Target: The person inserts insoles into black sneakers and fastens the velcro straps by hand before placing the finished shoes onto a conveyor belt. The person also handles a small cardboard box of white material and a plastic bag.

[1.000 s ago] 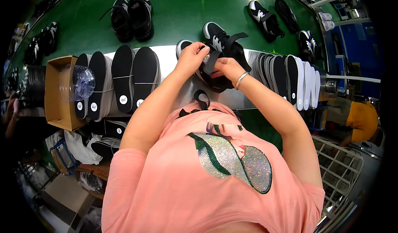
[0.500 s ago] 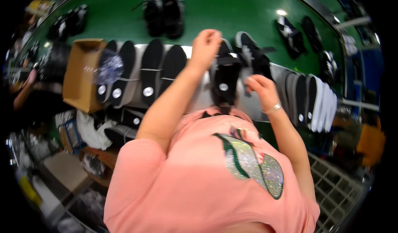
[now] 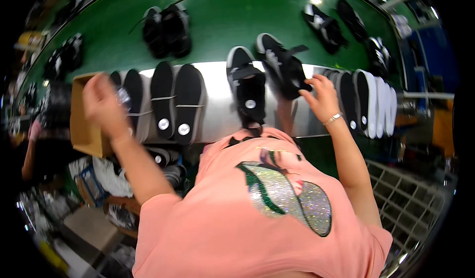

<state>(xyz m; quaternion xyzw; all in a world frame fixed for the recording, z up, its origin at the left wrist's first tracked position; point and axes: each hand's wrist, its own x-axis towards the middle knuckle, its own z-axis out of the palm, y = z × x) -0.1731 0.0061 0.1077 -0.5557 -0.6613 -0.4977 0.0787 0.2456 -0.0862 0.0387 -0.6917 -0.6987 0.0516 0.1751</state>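
A black shoe [image 3: 241, 72] with a white-edged toe stands before me, toe away, with a white round sticker visible inside its opening. Beside it on the right, a second black shoe [image 3: 279, 63] lies at a slant, its strap sticking out. My right hand [image 3: 321, 97] is at that shoe's heel, thumb and fingers apart; whether the fingertips touch it is hard to see. Far to the left, my left hand [image 3: 104, 105] is over the open cardboard box [image 3: 81, 115], smeared by motion. Clear crinkled plastic [image 3: 123, 98] shows just past its fingers.
Banded stacks of black insoles [image 3: 162, 87] stand on the metal ledge [image 3: 215, 102] left of the shoes. More insoles [image 3: 349, 97] and white ones [image 3: 380, 105] line up on the right. Several dark shoes [image 3: 174, 28] sit on the green surface [image 3: 237, 11]. A wire basket [image 3: 405, 199] is lower right.
My left hand has swung from above the black shoe left to the cardboard box. My right hand has come to the slanted shoe's heel. The whole view has shifted somewhat.
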